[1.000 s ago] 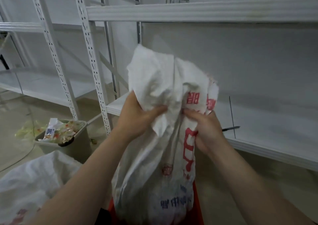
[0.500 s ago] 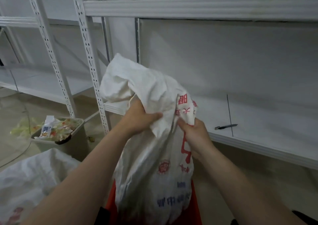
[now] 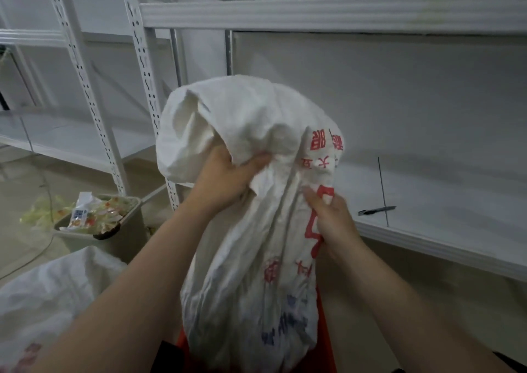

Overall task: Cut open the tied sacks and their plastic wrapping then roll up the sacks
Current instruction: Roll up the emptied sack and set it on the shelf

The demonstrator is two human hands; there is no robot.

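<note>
Both hands grip the white printed sack (image 3: 256, 244), held upright before the shelf (image 3: 427, 235). The left hand (image 3: 228, 181) bunches its folded-over top; the right hand (image 3: 330, 218) pinches the cloth just below. The mouth looks open, so cutting seems done, though no tie shows. Rolling appears barely begun, and another sack (image 3: 48, 295) lies unrolled at lower left.

The loose top of the woven sack (image 3: 256, 247), upright a second ago, has been turned over into a rounded fold drooping leftward above the left hand (image 3: 225, 178). The right hand (image 3: 328, 221) has been shifted lower down the red-printed side.
</note>
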